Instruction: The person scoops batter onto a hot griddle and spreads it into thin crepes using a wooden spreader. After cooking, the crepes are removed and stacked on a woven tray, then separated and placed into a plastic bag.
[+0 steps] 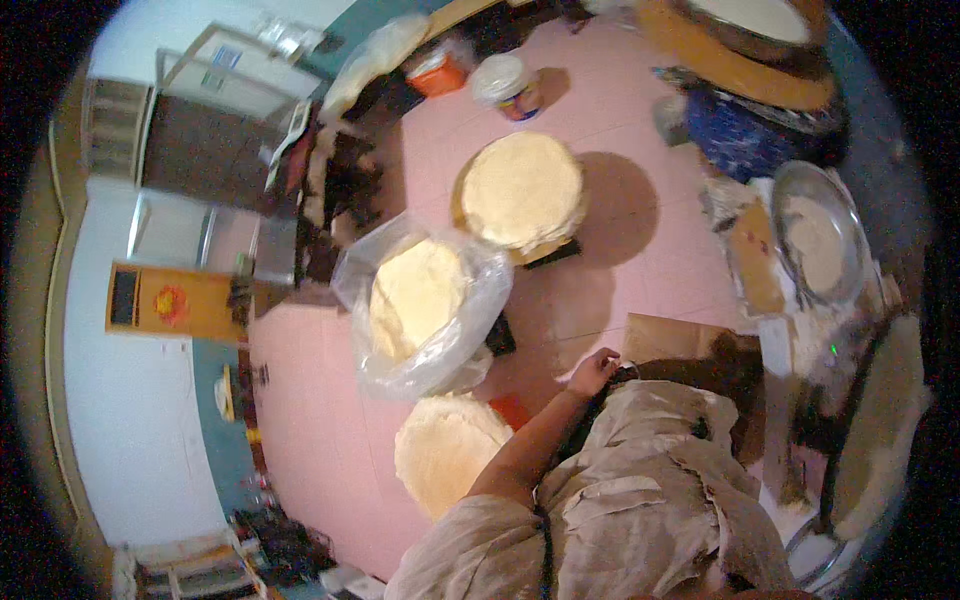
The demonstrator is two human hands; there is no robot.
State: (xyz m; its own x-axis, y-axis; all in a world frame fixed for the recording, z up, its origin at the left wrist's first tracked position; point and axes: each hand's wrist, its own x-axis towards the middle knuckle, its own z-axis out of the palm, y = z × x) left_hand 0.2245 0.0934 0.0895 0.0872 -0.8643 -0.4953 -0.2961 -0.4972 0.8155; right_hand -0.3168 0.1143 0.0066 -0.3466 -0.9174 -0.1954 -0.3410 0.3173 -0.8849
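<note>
My left hand hangs in front of my body, its fingers loosely curled; blur hides whether anything is in them. My right hand is out of view. Ahead of my left arm stands a stack of round, pale, flatbread-like sheets, partly hidden by the arm. Beyond it, a clear plastic bag surrounds another pale stack, open at the top. Farther off, a taller round stack rests on a low dark support and casts a shadow on the pink floor.
A brown cardboard box sits beside my legs. To the right, a metal basin holds pale batter or flour. A white lidded bucket and an orange container stand at the far side. Dark clutter lines the left, near a wooden door.
</note>
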